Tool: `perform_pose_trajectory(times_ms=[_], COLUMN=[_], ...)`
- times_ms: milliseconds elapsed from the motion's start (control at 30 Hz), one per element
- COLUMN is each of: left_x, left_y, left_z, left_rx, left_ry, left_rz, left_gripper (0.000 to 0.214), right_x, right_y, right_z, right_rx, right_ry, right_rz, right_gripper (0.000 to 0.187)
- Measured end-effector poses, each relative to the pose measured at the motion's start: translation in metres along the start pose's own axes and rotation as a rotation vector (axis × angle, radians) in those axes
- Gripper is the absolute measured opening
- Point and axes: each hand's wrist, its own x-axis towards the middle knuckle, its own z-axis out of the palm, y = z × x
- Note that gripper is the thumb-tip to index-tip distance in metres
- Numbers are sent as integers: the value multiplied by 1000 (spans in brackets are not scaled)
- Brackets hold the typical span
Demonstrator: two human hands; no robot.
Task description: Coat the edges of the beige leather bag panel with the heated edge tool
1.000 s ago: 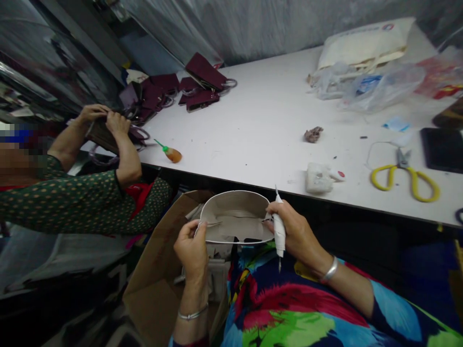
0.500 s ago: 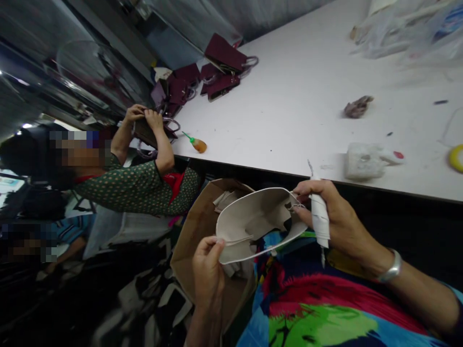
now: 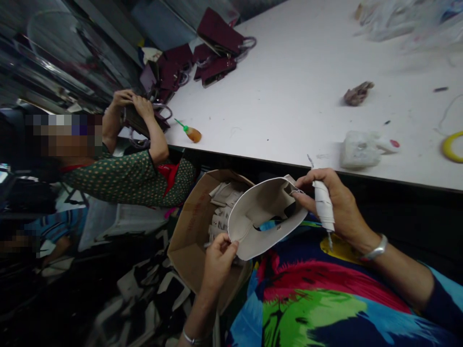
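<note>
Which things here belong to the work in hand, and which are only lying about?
Belong to the work:
beige piece, between left hand and right hand
white-wrapped tool, in right hand
probably, pale pieces in the box

Seemingly only lying on the table:
orange bottle
crumpled brown lump
whitish container
yellow loop, partly seen

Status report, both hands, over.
Left hand pinching rim of beige piece. Right hand gripping opposite end, plus white-wrapped tool. Open carton near left hand; nothing seen blocking.

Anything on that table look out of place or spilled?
The orange bottle lies on its side near the edge of the white table, not upright; no spill shows. A crumpled brown lump also looks stray.
</note>
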Motion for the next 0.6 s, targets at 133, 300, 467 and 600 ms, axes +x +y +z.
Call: perform_pose_trajectory(times_ms=[133,300,467,600], left_x=[0,5,23,48], left_y=[1,8,33,85], left_z=[3,-13,-34,-9], left_rx=[62,143,299,121], left_ry=[18,-152,102,74], left_rz=[42,31,291,599], left_gripper=[24,28,36,15], right_x=[-1,0,-2,-3], right_y=[2,1,-3,-11], right_z=[0,-2,0,5], right_rx=[20,12,51,113], right_ry=[-6,-2,-50,-142], right_rz=[11,2,-30,-77], right_gripper=[25,22,20,14])
